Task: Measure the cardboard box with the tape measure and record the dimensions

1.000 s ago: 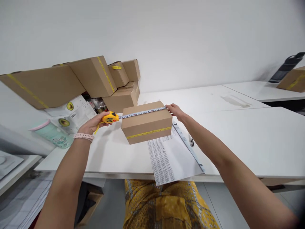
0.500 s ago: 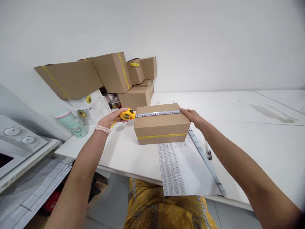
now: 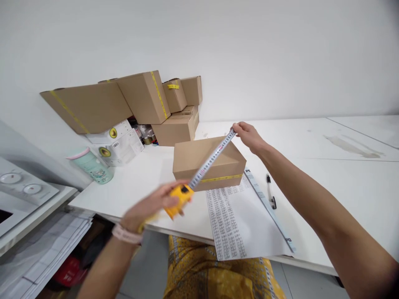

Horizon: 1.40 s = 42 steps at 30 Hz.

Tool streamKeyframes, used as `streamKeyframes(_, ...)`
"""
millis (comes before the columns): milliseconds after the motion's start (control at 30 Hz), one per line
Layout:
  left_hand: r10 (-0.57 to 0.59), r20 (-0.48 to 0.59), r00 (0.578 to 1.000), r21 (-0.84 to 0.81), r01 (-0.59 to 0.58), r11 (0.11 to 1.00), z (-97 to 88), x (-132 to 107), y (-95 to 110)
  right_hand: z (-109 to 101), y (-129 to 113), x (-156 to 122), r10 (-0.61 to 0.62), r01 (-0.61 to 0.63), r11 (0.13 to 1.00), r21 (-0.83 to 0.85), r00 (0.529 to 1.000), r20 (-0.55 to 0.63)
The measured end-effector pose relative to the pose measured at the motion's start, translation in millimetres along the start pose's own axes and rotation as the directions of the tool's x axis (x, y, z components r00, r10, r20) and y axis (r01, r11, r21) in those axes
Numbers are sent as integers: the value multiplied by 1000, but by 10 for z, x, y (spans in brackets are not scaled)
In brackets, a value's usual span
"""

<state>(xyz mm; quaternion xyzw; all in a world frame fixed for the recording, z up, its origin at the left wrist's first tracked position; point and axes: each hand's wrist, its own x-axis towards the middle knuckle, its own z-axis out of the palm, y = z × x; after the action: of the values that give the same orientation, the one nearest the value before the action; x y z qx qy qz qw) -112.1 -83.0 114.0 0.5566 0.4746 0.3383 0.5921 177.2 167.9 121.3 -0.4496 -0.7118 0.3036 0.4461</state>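
A yellow tape measure (image 3: 178,202) is gripped by its case in my left hand (image 3: 156,203), which is blurred and near the table's front edge. Its silver blade (image 3: 212,160) runs slantwise up to the right, over a brown cardboard box (image 3: 193,155). My right hand (image 3: 251,137) pinches the free end of the blade above the box's far right corner. The box stands on the white table with a yellow strip along its front side. A printed sheet (image 3: 240,224) lies in front of the box.
A pen (image 3: 271,193) and a long pale blue strip (image 3: 268,209) lie right of the sheet. Stacked cardboard boxes (image 3: 143,97) lean by the wall at back left. A green tumbler (image 3: 95,166) stands near a white appliance (image 3: 23,187) at left.
The blade has lifted off the box top and swung from level to slanting. My left hand with the tape case has come down towards me; my right hand has risen slightly.
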Motion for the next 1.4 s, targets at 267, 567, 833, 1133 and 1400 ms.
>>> streamKeyframes(267,20,-78,997,-555,-60,830,1526,476,-331,545,-230,342,87,-50,992,-116,937,339)
streamKeyframes(567,-7,-126,992,-582,-68,811,1407,684,10,647,-161,466,246,-198,963,-180,923,297)
streamKeyframes(833,-20,-115,993,-596,-53,802,1496,639,-29,418,-127,-151,182,-230,967,106,922,341)
streamKeyframes(1133,157,-559,814,-151,-286,946,984,25,-461,-128,-61,139,92,-85,986,145,995,-40)
streamKeyframes(1400,94,-575,813,-134,-208,969,283,107,-741,-315,344,-941,160,-152,987,-53,954,253)
